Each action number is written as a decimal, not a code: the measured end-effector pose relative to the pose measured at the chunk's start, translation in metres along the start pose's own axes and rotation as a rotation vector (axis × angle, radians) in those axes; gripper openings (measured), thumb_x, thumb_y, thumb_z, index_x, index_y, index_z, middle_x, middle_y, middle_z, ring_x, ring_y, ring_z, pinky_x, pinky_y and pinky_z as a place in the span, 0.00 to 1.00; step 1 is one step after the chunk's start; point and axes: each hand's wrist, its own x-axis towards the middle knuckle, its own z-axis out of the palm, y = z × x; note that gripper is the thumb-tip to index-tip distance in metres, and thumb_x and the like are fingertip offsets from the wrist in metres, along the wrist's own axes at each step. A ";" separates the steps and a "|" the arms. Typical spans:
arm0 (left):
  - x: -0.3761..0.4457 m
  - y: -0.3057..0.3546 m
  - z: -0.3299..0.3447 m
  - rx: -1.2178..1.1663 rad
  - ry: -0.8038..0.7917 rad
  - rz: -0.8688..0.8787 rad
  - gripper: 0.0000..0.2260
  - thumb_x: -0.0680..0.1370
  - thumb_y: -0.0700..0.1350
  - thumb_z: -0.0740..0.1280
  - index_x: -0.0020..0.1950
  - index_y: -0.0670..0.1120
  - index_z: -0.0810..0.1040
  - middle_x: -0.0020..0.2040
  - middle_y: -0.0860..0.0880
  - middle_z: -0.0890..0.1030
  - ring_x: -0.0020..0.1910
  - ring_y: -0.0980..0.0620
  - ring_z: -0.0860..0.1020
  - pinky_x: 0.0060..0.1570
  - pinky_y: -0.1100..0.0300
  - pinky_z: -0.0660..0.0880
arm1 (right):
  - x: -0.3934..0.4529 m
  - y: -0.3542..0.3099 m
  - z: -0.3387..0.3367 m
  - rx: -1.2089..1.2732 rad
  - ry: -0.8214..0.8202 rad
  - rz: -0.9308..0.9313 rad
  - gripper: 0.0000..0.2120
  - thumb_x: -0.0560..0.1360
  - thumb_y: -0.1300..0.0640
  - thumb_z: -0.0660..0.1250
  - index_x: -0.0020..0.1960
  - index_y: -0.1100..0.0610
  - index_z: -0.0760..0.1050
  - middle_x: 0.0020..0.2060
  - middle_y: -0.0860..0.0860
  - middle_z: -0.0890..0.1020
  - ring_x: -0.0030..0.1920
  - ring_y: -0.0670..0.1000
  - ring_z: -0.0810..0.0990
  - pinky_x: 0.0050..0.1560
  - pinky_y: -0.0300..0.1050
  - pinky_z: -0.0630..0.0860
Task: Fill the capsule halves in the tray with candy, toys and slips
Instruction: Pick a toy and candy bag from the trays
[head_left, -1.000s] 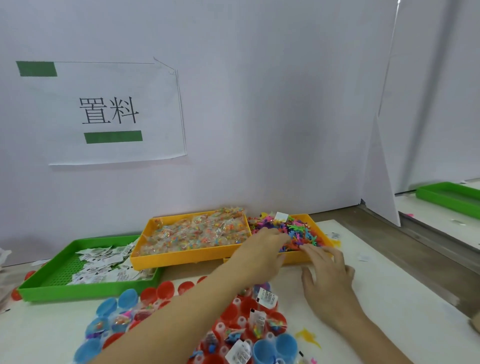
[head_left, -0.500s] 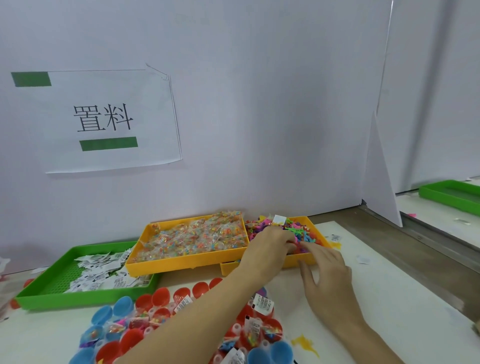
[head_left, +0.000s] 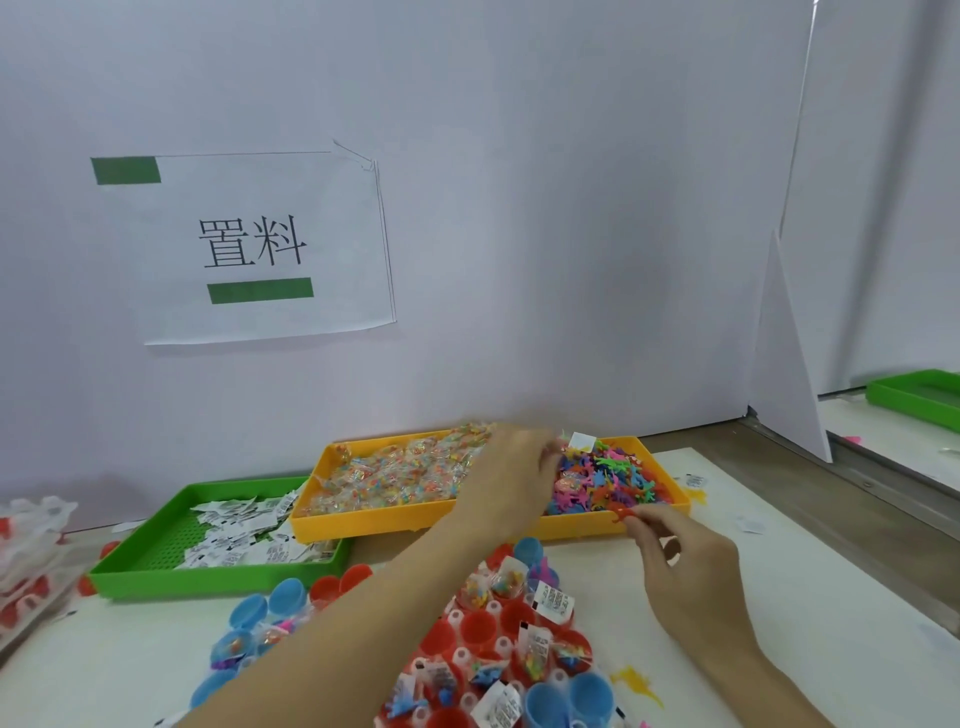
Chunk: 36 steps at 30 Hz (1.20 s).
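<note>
While the left hand (head_left: 511, 475) reaches into the toy bin (head_left: 670, 506), fingers curled down among the coloured toys (head_left: 605, 480), what it holds is hidden. Right hand (head_left: 685, 566) pinches a small red toy (head_left: 622, 514) just in front of that bin's rim. Yellow candy bin (head_left: 363, 525) sits left of it, full of wrapped candy (head_left: 395, 478). Green tray (head_left: 156, 577) holds paper slips (head_left: 244, 530). Capsule halves (head_left: 514, 639), red and blue, sit nearest in their tray; some already hold candy, toys, slips. Left forearm covers part of them, bottom edge cuts the rest.
</note>
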 end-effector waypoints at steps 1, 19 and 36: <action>0.002 -0.009 -0.003 0.036 0.085 -0.078 0.07 0.80 0.40 0.63 0.54 0.43 0.80 0.50 0.45 0.79 0.51 0.48 0.74 0.51 0.55 0.74 | 0.000 0.001 0.000 -0.003 0.002 0.009 0.06 0.75 0.63 0.73 0.51 0.59 0.84 0.38 0.41 0.80 0.38 0.41 0.78 0.37 0.27 0.69; 0.006 -0.043 -0.021 0.006 0.191 -0.289 0.02 0.77 0.38 0.69 0.48 0.44 0.80 0.46 0.47 0.80 0.45 0.50 0.77 0.41 0.60 0.73 | 0.003 0.003 0.004 -0.006 -0.006 0.080 0.07 0.76 0.61 0.71 0.53 0.59 0.83 0.37 0.40 0.78 0.37 0.43 0.78 0.30 0.27 0.72; -0.046 -0.002 -0.082 -0.830 0.131 -0.564 0.04 0.75 0.35 0.71 0.45 0.43 0.83 0.35 0.47 0.84 0.37 0.50 0.83 0.40 0.61 0.80 | 0.001 -0.004 -0.001 -0.020 0.008 0.088 0.08 0.76 0.62 0.71 0.54 0.61 0.83 0.38 0.47 0.81 0.38 0.45 0.79 0.35 0.32 0.70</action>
